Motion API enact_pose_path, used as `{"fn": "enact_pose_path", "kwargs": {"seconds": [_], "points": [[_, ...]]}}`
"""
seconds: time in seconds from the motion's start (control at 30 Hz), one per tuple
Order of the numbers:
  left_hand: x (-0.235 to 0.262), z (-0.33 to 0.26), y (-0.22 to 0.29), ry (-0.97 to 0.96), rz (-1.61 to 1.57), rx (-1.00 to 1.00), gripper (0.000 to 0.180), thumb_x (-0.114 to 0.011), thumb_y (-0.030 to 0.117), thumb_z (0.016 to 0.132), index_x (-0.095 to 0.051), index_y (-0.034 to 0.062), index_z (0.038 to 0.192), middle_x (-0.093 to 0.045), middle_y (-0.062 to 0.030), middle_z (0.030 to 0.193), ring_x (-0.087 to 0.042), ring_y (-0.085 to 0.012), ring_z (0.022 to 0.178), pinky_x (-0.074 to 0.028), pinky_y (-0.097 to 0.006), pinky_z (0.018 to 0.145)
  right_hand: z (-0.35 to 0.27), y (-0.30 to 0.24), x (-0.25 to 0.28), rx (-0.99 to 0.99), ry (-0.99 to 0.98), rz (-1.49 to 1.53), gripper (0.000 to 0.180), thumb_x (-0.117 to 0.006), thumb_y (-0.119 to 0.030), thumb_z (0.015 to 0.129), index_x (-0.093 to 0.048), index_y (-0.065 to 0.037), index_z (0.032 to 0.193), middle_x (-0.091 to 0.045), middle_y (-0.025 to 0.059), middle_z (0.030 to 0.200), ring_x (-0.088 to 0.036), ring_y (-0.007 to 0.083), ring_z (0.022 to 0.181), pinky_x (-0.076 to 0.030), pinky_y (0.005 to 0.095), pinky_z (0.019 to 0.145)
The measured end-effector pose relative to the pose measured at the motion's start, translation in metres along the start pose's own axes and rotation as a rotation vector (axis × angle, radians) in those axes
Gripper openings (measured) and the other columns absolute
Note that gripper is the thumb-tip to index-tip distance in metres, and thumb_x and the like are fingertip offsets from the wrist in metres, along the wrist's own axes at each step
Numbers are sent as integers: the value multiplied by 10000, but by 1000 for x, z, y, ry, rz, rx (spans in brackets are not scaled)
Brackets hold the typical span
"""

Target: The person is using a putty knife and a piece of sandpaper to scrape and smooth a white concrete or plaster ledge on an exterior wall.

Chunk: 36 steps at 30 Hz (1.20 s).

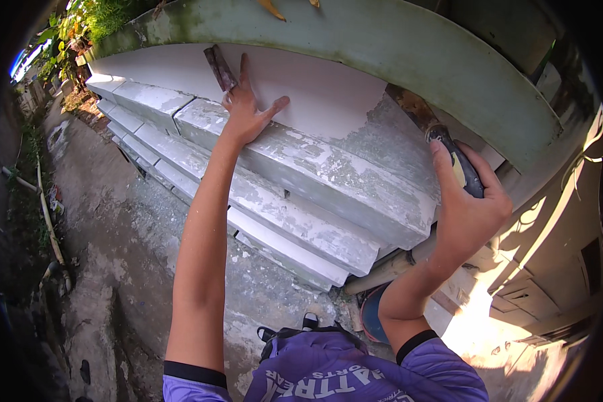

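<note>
Reaching forward, the left hand [244,122] holds thumb and forefinger apart against the flat white panel [315,87]; the right hand [474,203], elbow bent, clamps the black-handled, rusty metal scraper [421,114] at the panel's grey patch [392,130].

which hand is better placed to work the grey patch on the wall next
Probably the right hand: it grips the dark-handled tool, whose blade end sits beside the grey patch. The left hand is farther left, by the white area.
</note>
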State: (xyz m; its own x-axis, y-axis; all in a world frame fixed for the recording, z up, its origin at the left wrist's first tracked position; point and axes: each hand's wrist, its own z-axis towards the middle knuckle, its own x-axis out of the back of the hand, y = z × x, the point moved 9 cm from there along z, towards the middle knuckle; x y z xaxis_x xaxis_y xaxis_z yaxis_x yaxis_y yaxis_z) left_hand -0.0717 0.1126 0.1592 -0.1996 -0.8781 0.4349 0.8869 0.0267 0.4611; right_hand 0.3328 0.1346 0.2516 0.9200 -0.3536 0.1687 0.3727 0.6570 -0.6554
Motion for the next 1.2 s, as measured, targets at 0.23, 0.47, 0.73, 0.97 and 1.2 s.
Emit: {"fn": "enact_pose_path", "kwargs": {"seconds": [0.23,0.47,0.73,0.97,1.2], "points": [[1,0,-3,13,46,16,1244,-736,619,790,-1,70,1630,-303,-256,1600,-269,-408,1487,-103,-564,1185,-13,15,48,-50,98,178,265,-900,-88,745,-788,6,966,-737,76,800,-681,102,713,-528,211,666],[3,2,-4,2,8,40,1215,-719,619,808,-18,64,1631,-275,-276,1602,-221,-427,1499,-98,-556,1193,-6,3,6,5,-28,13,267,-906,-118,743,-778,14,937,-725,57,769,-654,80,698,-515,201,645],[0,-1,2,17,33,23,1207,-717,613,813,-21,61,1630,-301,-281,1590,-256,-435,1480,-111,-544,1193,1,17,18,-94,90,41,275,-903,-116,745,-776,25,945,-723,53,772,-652,82,720,-526,222,668],[2,-1,2,25,38,8,1203,-716,616,816,-25,58,1629,-319,-279,1583,-271,-428,1473,-119,-549,1188,-20,15,36,-110,77,153,282,-901,-74,737,-780,27,971,-734,68,799,-676,103,711,-535,210,669],[3,0,-4,3,22,32,1202,-709,624,819,-27,54,1627,-302,-281,1588,-242,-431,1483,-106,-551,1189,-2,-3,10,-8,29,-34,297,-907,-124,738,-780,29,959,-725,61,770,-647,94,677,-523,222,664]]}}
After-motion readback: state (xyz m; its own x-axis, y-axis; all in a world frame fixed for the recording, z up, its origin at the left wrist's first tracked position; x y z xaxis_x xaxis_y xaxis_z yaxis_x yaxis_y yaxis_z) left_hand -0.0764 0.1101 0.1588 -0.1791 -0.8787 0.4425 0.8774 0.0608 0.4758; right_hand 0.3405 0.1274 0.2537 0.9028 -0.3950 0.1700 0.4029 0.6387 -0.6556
